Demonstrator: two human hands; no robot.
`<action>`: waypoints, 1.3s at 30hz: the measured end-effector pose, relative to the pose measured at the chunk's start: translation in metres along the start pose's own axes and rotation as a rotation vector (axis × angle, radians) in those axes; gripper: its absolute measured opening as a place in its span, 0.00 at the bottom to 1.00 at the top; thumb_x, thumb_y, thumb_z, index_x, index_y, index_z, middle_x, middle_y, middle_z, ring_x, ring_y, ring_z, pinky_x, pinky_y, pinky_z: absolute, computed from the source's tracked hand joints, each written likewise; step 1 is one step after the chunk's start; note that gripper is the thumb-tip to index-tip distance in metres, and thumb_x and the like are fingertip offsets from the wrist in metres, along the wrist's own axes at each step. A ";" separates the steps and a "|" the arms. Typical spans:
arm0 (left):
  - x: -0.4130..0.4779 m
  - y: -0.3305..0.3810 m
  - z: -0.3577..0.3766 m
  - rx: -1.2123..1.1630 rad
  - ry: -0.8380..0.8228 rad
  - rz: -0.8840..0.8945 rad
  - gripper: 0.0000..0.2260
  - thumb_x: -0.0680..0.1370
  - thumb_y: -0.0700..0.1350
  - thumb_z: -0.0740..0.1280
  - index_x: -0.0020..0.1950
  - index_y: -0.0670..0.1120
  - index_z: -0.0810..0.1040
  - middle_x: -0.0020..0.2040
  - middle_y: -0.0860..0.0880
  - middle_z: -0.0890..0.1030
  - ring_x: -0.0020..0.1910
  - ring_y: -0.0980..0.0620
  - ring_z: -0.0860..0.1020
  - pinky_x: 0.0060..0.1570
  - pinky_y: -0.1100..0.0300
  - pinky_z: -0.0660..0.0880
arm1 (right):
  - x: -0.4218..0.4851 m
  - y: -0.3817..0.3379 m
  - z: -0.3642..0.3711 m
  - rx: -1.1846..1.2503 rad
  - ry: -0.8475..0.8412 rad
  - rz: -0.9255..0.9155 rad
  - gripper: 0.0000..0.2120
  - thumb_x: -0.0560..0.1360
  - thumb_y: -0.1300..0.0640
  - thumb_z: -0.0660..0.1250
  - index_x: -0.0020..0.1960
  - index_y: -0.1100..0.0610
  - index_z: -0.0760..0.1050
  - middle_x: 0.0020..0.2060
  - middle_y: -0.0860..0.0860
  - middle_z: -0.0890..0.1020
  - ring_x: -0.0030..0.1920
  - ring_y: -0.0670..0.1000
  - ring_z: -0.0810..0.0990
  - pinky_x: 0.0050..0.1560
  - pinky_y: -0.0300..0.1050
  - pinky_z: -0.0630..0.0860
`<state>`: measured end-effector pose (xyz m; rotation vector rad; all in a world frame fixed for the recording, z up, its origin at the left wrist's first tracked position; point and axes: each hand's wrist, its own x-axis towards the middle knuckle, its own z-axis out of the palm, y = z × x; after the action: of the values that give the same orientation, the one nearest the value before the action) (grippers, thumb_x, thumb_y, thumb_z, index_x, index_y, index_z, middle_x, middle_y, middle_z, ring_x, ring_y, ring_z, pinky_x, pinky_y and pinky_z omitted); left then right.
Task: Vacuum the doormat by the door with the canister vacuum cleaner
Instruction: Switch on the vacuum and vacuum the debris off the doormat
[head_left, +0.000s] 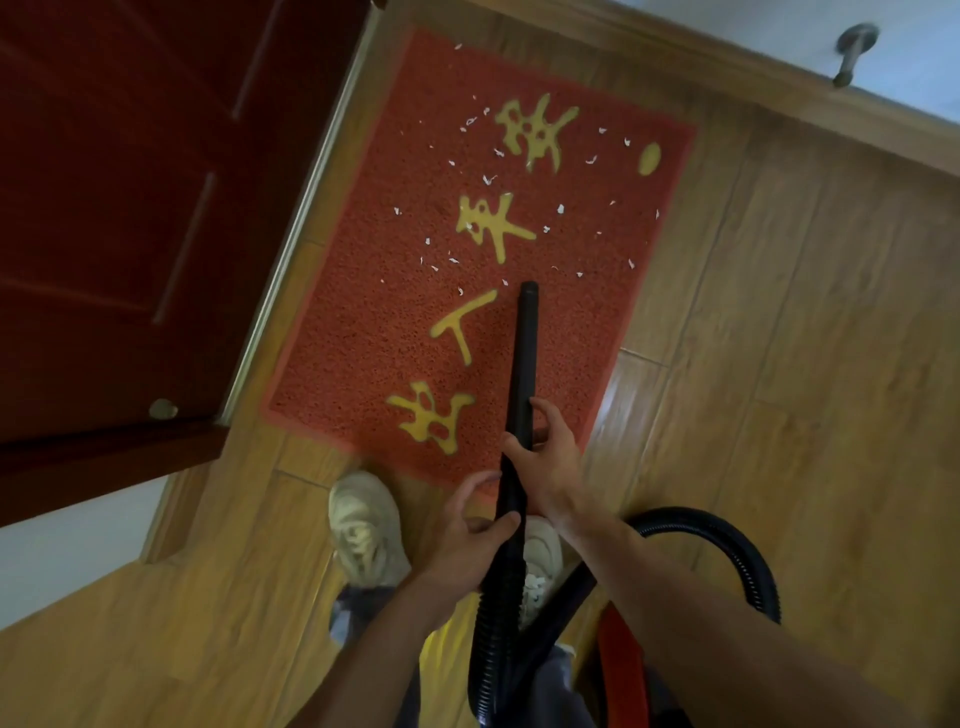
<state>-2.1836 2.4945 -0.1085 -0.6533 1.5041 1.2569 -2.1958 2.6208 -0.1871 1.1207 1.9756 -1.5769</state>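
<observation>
head view: looking down onto a wood-look floor (779, 364), with both forearms (727, 639) reaching in from the bottom edge.
doormat (363, 322): lying flat on the floor, red with yellow characters, one long edge running just beside the threshold (292, 249) of the dark red door (104, 208).
paper scraps (488, 179): lying scattered as small white bits over the far half of the doormat, thinning out toward the near half.
wand (524, 353): slanting down over the near half of the doormat, black, open tip pointing at the nearest scraps; touching the pile or hovering, cannot tell.
right hand (545, 467): wrapping round the wand nearer the tip, fingers curling over the top and thumb closing in from the other side.
left hand (467, 540): holding the wand lower down, near the start of the ribbed hose (498, 623), thumb lying across the tube and fingers curling beside it.
hose: looping in a black arc over the floor on the right.
canister (623, 670): showing only as a red sliver at the bottom edge, partly hidden behind the forearms.
shoes (363, 525): standing pale at the near short edge of the doormat, one left of the wand, the other mostly hidden behind it.
</observation>
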 end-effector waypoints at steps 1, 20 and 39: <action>0.001 0.000 -0.002 -0.007 0.000 -0.002 0.17 0.79 0.42 0.69 0.60 0.63 0.73 0.44 0.36 0.83 0.44 0.37 0.84 0.41 0.48 0.80 | 0.002 -0.001 0.001 -0.011 -0.009 0.014 0.25 0.74 0.56 0.72 0.68 0.48 0.69 0.44 0.51 0.80 0.42 0.53 0.83 0.43 0.58 0.82; 0.000 -0.010 -0.047 -0.071 0.009 -0.001 0.18 0.79 0.43 0.69 0.62 0.63 0.72 0.43 0.39 0.85 0.42 0.39 0.85 0.43 0.45 0.82 | -0.006 -0.018 0.044 -0.052 -0.040 -0.027 0.26 0.75 0.59 0.71 0.70 0.48 0.68 0.45 0.48 0.79 0.43 0.48 0.82 0.43 0.49 0.83; 0.004 -0.006 -0.085 -0.218 0.031 0.044 0.17 0.80 0.40 0.67 0.64 0.59 0.73 0.46 0.40 0.86 0.43 0.39 0.85 0.34 0.58 0.79 | 0.001 -0.040 0.092 -0.197 -0.054 -0.131 0.29 0.73 0.56 0.72 0.71 0.51 0.67 0.50 0.51 0.81 0.48 0.52 0.82 0.50 0.54 0.81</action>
<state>-2.2098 2.4145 -0.1206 -0.7882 1.4244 1.4639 -2.2437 2.5328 -0.1900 0.8804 2.1516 -1.4207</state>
